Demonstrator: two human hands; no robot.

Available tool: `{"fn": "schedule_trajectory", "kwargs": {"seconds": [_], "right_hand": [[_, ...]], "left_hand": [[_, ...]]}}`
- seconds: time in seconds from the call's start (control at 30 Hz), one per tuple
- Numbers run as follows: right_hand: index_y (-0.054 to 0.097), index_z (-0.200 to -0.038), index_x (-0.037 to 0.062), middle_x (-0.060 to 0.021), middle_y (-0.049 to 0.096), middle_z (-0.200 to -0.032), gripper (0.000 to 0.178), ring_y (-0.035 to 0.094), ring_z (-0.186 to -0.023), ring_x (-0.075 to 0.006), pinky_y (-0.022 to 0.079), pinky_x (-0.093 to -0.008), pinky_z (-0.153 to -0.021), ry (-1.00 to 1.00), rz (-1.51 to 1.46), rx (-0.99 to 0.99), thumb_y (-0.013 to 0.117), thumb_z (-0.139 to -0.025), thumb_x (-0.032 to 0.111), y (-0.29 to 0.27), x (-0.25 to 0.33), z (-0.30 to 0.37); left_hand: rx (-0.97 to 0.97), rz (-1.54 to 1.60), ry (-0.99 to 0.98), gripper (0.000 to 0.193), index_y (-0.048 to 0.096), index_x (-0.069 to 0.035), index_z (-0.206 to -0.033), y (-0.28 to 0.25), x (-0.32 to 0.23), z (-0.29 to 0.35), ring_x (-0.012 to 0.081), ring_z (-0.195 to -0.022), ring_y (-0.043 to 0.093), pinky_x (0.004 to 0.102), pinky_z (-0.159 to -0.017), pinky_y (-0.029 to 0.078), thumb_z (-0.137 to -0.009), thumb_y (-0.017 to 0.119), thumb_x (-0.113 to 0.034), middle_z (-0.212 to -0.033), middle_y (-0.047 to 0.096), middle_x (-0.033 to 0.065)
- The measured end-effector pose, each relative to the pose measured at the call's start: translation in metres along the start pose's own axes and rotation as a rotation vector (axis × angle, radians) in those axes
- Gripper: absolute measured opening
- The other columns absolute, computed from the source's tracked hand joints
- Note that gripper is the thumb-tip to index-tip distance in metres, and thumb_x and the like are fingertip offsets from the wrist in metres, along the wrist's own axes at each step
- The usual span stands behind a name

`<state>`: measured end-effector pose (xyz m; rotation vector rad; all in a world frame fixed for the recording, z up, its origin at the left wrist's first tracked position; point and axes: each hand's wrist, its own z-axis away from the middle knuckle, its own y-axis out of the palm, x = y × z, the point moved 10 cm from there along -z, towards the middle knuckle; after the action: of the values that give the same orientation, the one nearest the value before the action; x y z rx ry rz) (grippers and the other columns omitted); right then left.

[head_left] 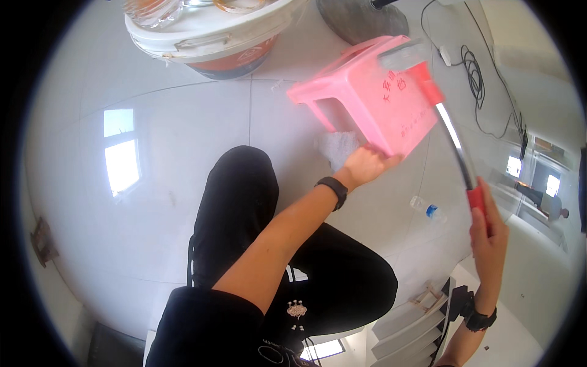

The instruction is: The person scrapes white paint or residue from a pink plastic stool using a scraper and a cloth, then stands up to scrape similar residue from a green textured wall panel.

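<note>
My left hand (365, 164), with a dark band at the wrist, grips the near edge of a pink plastic stool (367, 101). The stool is tilted, and red handwriting marks its seat. In my right hand (489, 241) is the red grip of a long-handled tool (452, 131) with a silver shaft and a red collar. Its greyish flat head (400, 56) is blurred and lies over the stool's far end; I cannot tell whether it touches. A pale grey cloth (338, 148) lies on the floor beside the stool, just beyond my left hand.
A white-rimmed bucket (208, 40) with clear packages on top stands at the far left. Beyond the stool is a round dark base (361, 21). A cable (472, 76) lies coiled at the far right. A plastic bottle (428, 208) lies on the glossy tiles between my arms.
</note>
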<state>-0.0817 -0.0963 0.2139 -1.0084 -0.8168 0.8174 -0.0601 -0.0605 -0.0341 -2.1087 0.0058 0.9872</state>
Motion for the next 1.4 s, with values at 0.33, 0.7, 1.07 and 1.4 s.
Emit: {"fn": "schedule_trajectory", "kwargs": {"seconds": [0.33,0.7,1.07,1.4], "right_hand": [[0.039,-0.136,0.0165,-0.0017,0.051,-0.061,0.050,0.036,-0.051,-0.0057,0.032,-0.0202,-0.049,0.190,-0.034,-0.123,0.052,-0.088,0.016,0.013,-0.105,0.032],[0.038,-0.135,0.0057,-0.0026,0.056,-0.066,0.050,0.043,-0.050,-0.0049,0.035,-0.0182,-0.045,0.165,-0.591,0.034,0.054,-0.087,0.012,0.122,-0.160,-0.010],[0.054,-0.102,0.0016,-0.0033,0.058,-0.071,0.018,0.050,-0.057,-0.0076,0.041,-0.0203,-0.053,0.114,-0.744,0.084,0.056,-0.085,0.009,0.207,-0.203,-0.045],[0.051,-0.107,-0.0004,0.0001,0.052,-0.070,0.025,0.042,-0.055,-0.0052,0.035,-0.0187,-0.051,-0.052,-0.726,-0.234,0.058,-0.084,0.005,0.195,-0.184,-0.050]], "left_hand": [[-0.037,0.003,0.030,0.046,0.045,-0.023,-0.126,-0.012,0.012,0.000,0.0217,-0.062,0.063,0.0336,-0.047,0.048,-0.080,0.046,-0.017,-0.067,0.061,0.0037],[-0.090,-0.042,0.006,0.051,0.049,-0.026,-0.124,-0.013,0.013,0.009,0.0194,-0.052,0.059,0.0321,-0.042,0.045,-0.075,0.052,-0.011,-0.061,0.057,0.0019],[-0.252,0.013,-0.101,0.048,0.054,-0.026,-0.117,-0.004,0.013,0.026,0.0216,-0.046,0.054,0.0334,-0.041,0.044,-0.073,0.053,-0.007,-0.057,0.051,0.0027],[-0.266,0.054,-0.142,0.048,0.050,-0.023,-0.120,-0.007,0.003,0.028,0.0224,-0.046,0.057,0.0330,-0.040,0.043,-0.074,0.052,-0.008,-0.057,0.057,0.0050]]}}
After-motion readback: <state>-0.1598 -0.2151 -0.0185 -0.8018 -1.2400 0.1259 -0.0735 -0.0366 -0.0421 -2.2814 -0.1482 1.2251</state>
